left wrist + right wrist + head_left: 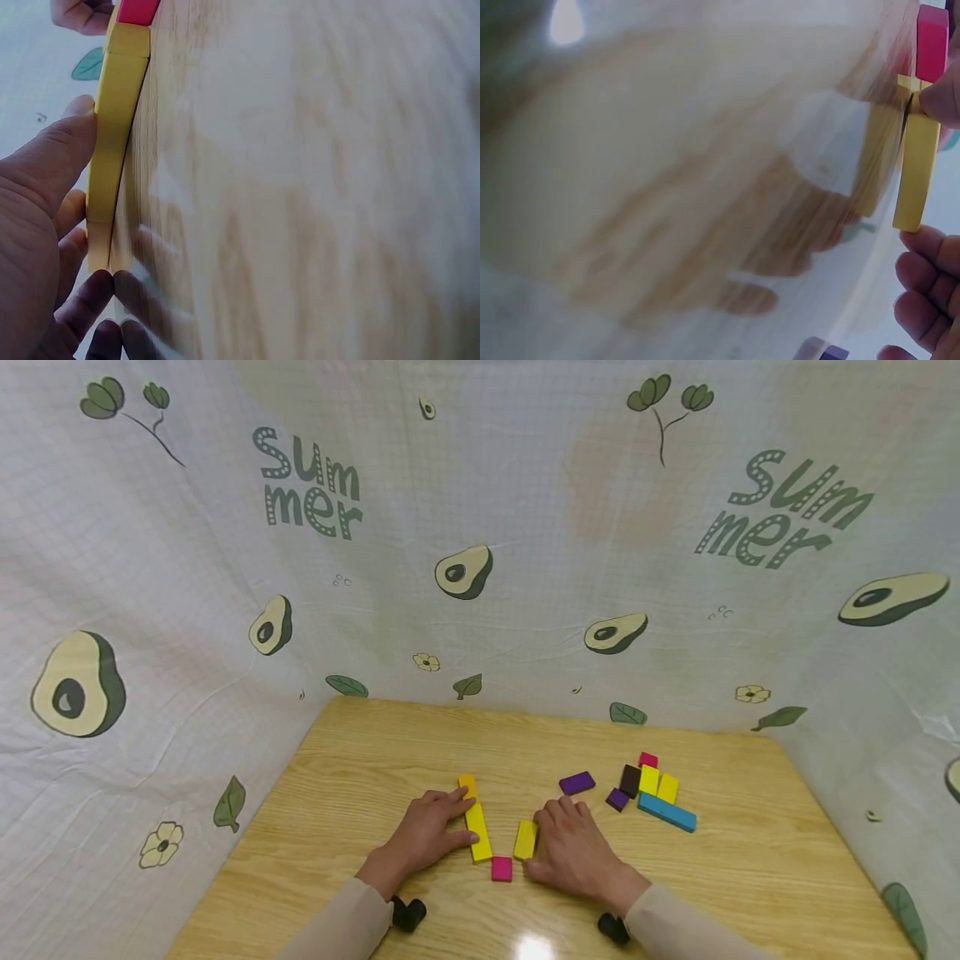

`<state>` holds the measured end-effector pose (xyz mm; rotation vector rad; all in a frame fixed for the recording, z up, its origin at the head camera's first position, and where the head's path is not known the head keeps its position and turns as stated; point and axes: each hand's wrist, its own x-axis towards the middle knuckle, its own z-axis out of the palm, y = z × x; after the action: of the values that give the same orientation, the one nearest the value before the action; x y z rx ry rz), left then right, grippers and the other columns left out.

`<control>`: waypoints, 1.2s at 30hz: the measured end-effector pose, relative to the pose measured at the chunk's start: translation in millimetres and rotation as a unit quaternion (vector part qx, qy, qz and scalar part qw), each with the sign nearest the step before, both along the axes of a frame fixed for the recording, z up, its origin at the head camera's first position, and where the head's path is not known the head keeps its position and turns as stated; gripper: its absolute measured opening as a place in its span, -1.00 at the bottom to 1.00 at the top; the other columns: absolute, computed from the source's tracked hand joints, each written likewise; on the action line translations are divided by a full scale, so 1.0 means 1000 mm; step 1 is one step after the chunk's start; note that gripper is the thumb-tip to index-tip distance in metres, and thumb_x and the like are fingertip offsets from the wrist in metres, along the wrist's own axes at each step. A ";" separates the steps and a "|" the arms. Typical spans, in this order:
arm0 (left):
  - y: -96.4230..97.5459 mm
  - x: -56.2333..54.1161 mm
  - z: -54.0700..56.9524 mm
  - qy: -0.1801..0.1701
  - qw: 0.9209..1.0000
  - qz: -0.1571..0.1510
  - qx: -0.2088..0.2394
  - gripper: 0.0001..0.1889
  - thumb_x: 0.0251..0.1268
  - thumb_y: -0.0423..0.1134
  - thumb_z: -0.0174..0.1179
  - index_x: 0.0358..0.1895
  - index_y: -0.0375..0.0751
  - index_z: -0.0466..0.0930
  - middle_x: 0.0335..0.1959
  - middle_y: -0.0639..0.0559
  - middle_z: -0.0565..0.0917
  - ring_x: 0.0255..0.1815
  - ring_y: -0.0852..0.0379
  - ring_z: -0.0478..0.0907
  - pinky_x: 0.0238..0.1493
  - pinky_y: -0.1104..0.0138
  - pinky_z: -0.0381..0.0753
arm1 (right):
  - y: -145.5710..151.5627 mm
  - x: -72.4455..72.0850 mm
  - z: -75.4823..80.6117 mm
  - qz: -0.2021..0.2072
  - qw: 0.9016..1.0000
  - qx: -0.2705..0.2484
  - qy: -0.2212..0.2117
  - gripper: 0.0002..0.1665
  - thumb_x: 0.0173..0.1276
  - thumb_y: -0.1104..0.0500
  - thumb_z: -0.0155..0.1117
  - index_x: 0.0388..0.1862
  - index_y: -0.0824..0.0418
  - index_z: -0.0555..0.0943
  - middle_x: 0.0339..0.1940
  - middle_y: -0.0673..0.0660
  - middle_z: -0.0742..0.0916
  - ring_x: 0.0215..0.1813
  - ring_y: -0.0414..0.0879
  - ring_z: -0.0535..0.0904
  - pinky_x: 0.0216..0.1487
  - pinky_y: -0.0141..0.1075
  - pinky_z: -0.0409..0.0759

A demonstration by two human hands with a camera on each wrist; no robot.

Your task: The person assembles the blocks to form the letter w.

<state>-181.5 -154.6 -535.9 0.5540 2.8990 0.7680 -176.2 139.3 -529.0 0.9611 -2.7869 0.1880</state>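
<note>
so the biggest thing here is the white cloth (pixel 525 502) hung all round, printed with avocados, leaves and the word "summer". next up is the light wood table (pixel 375 743), with glare at the near edge. two beige sleeves (pixel 345 918) reach in over it. the left hand (pixel 423 835) is relaxed, fingers loosely spread, and the right hand (pixel 573 852) is bent into a pinch. then the long yellow bar (pixel 477 827), orange at its far end (can't tell if it's one piece), lying on the table with the left thumb and fingertips resting against it. the blue bar (pixel 667 812) is a bit shorter, over in the cluster on the right. the yellow block (pixel 526 840) sits between the hands, held end to end by the right thumb and fingers. the purple block (pixel 577 783) lies on its own just beyond that hand. in the cluster, a pair of yellow blocks (pixel 667 788) sits side by side behind the blue one, dark block (pixel 630 781) right beside them. smallest are the squares: pink square (pixel 502 869) just off the long bar's near end, purple square (pixel 618 799) by the dark block, second pink square (pixel 648 761) at the cluster's far end.
</note>
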 end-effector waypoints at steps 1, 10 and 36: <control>0.000 0.000 0.000 0.000 1.000 0.000 0.000 -0.32 0.42 0.22 0.32 0.50 0.02 0.53 0.61 0.06 0.41 0.47 -0.10 0.41 0.47 -0.18 0.36 | 0.000 0.000 0.000 0.000 1.000 0.000 0.001 -0.32 0.22 -0.34 0.42 -0.02 0.19 0.63 -0.18 0.04 0.59 -0.12 -0.03 0.38 -0.02 -0.13 0.32; 0.000 0.001 0.000 -0.003 1.000 0.000 0.005 -0.31 0.42 0.22 0.32 0.51 0.01 0.53 0.62 0.06 0.40 0.47 -0.09 0.41 0.47 -0.18 0.35 | -0.001 0.003 -0.001 0.008 1.000 -0.004 0.010 -0.35 0.21 -0.33 0.44 -0.04 0.17 0.65 -0.19 0.02 0.60 -0.13 -0.07 0.36 -0.05 -0.15 0.31; -0.001 0.000 -0.002 0.004 1.000 -0.004 -0.002 -0.31 0.42 0.23 0.31 0.51 0.01 0.53 0.62 0.05 0.40 0.48 -0.09 0.41 0.46 -0.19 0.35 | -0.002 0.004 0.000 0.006 1.000 0.000 0.017 -0.30 0.22 -0.41 0.42 -0.03 0.14 0.65 -0.15 0.02 0.62 -0.12 -0.07 0.39 -0.04 -0.16 0.32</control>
<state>-181.8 -155.2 -538.0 0.5699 2.9033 0.7616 -172.6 137.8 -529.3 0.9731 -2.7505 0.1716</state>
